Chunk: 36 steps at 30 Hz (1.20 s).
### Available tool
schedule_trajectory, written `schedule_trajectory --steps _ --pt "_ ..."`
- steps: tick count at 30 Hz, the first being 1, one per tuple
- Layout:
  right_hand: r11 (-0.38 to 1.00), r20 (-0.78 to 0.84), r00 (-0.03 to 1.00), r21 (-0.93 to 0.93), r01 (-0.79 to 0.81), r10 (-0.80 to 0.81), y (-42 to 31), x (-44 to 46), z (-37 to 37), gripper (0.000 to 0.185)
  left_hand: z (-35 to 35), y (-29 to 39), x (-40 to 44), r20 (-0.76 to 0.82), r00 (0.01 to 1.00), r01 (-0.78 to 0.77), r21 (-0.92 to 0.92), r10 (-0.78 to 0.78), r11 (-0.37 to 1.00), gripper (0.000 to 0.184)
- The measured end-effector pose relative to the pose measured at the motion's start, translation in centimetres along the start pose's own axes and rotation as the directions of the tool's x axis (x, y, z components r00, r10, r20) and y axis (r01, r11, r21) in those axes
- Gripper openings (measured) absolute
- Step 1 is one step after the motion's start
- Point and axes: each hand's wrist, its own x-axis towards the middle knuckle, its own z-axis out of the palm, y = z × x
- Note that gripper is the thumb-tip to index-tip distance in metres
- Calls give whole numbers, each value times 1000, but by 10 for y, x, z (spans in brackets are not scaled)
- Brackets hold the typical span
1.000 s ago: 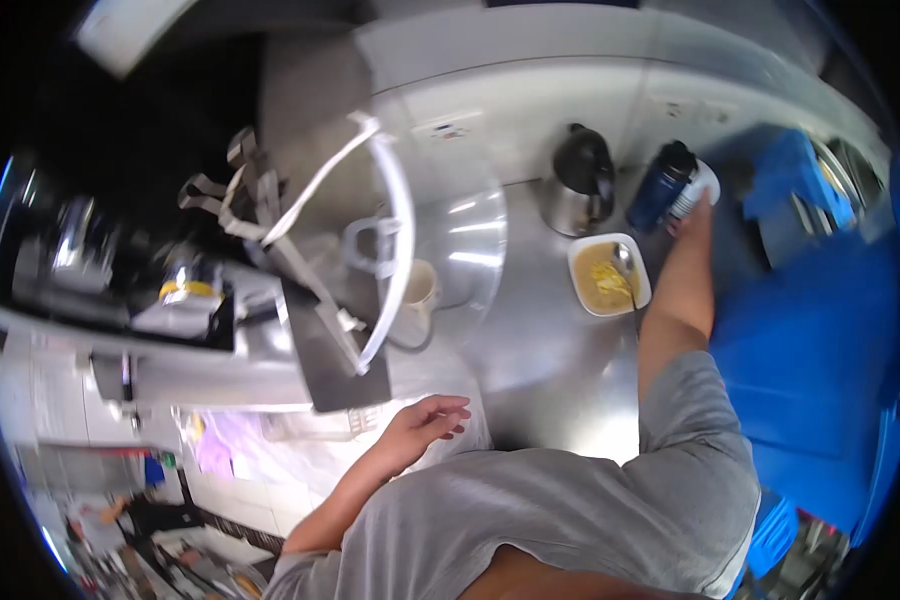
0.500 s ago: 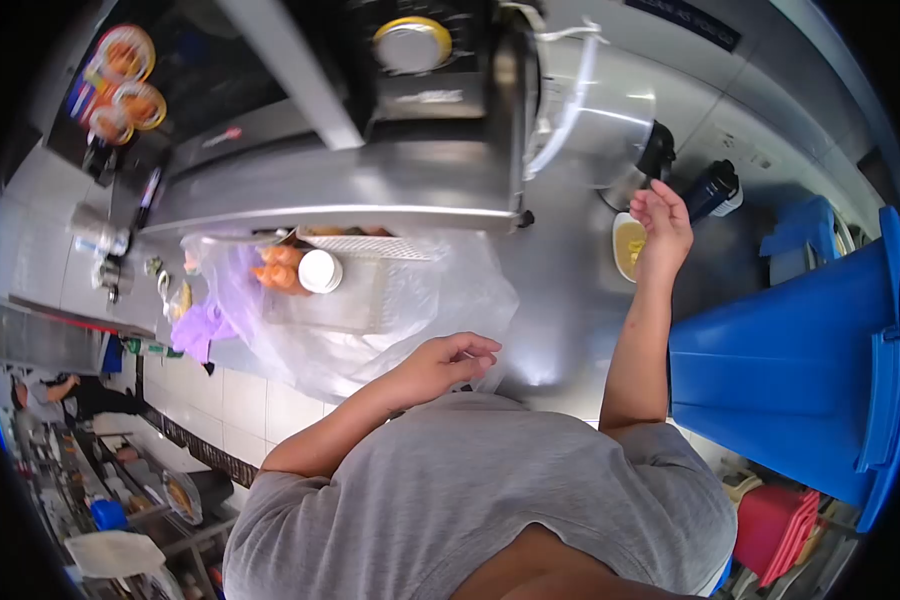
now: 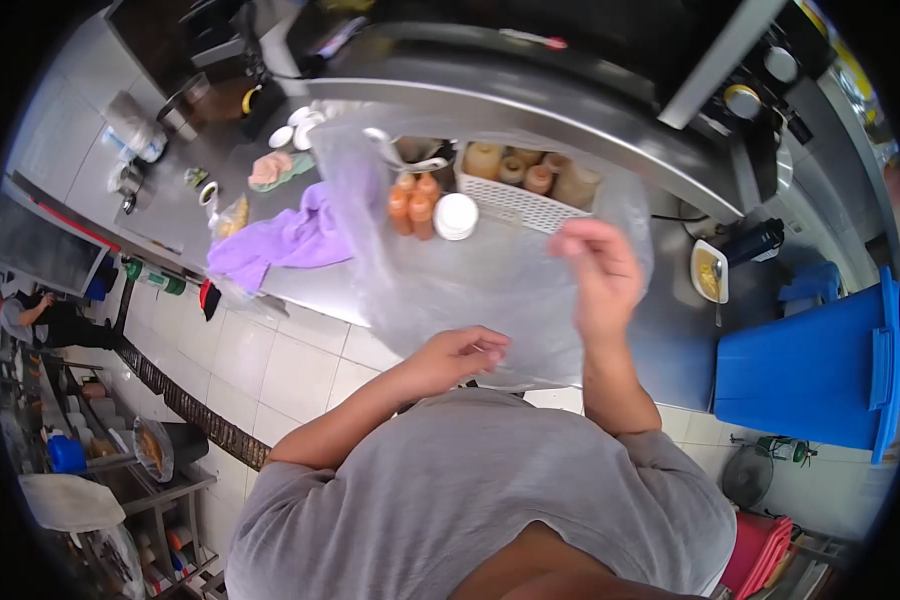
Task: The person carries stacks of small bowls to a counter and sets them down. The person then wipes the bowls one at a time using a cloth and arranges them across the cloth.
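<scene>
My left hand [image 3: 458,358] hovers close to my body at the front edge of the counter, fingers loosely stretched and nothing in them. Raised over the plastic-covered counter is my right hand [image 3: 606,278], slightly blurred, its fingers bent but apart from the thumb, with no object visible in it. Beyond it stands a white perforated basket [image 3: 520,203] of bottles with brownish contents. Orange sauce bottles [image 3: 413,207] are grouped beside a white round tub [image 3: 456,216]. Clear plastic sheeting [image 3: 420,295] spreads beneath both hands.
A purple cloth [image 3: 295,240] lies to the left. On the right are a white dish [image 3: 708,270] with yellow food and a spoon, a dark bottle [image 3: 753,241] and a large blue bin [image 3: 810,365]. A steel appliance [image 3: 530,120] overhangs the back. Another person [image 3: 40,320] is far left.
The view has turned left, showing more of the purple cloth and the bottle basket. My right hand has moved from beside the white dish to above the plastic sheeting. My left hand stays low.
</scene>
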Motion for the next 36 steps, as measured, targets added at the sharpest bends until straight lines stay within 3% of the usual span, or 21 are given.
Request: schedule_trajectory --steps 4,5,8,11,14,16,18,21,24,28,31,33,36 --pt "945 389 866 -37 -326 315 47 -37 130 15 -70 -25 -110 -307 951 -14 11 17 1000 33" --pt "935 467 816 -81 -346 342 58 -45 157 15 -84 -37 -139 -411 910 -69 -19 55 997 33" --pt "896 654 630 -188 -402 419 94 -69 231 16 -105 -41 -227 -672 737 -50 -153 -67 987 33" --pt "849 735 464 -293 -440 494 136 -92 281 20 -118 -61 -289 -811 570 -105 -227 -129 968 33" --pt "920 782 487 -360 -156 389 171 -88 312 22 -128 -81 -318 -868 458 -173 -300 -194 938 33" --pt "846 651 618 -531 -44 441 202 -61 325 26 -137 -77 -319 -848 476 -186 -355 -232 916 34" --pt "732 463 755 -681 -32 464 253 -25 330 36 -153 -75 -309 -803 548 -115 -351 -235 929 34" --pt "346 27 905 -929 -135 424 284 4 344 46 -191 -83 -281 -763 625 -91 -283 -167 955 33" --pt "220 140 854 -975 31 501 341 -2 336 51 -216 -59 -250 -802 592 -125 -190 -81 974 33" --pt "410 274 832 -910 62 483 379 15 340 41 -235 -49 -236 -776 627 -124 -185 -67 975 34" --pt "458 64 907 -877 -149 417 343 63 359 37 -254 -51 -241 -773 618 -78 -240 -142 968 34" --pt "493 5 988 -867 -72 153 332 100 375 39 -286 -56 -244 -796 578 -93 -280 -177 955 33" --pt "486 -58 984 -873 33 -171 349 153 387 41 -344 -60 -240 -787 581 -59 -295 -208 954 32"
